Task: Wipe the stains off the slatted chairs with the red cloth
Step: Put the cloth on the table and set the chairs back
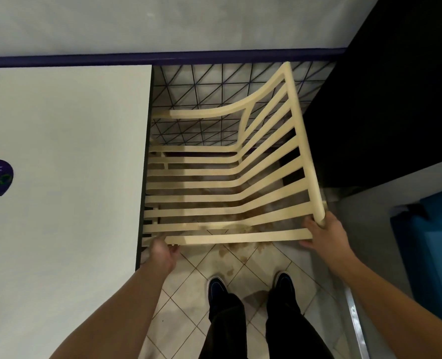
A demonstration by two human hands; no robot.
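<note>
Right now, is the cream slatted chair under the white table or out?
Partly in: slat ends of the cream slatted chair vanish under the white table; backrest outside.

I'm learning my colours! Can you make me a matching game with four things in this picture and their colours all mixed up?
Things:
1. slatted chair
2. round sticker on the table
3. trousers
4. box at the far right

Colours:
A. purple
B. blue
C. cream
D. black

Pairs: 1-C, 2-A, 3-D, 4-B
</note>
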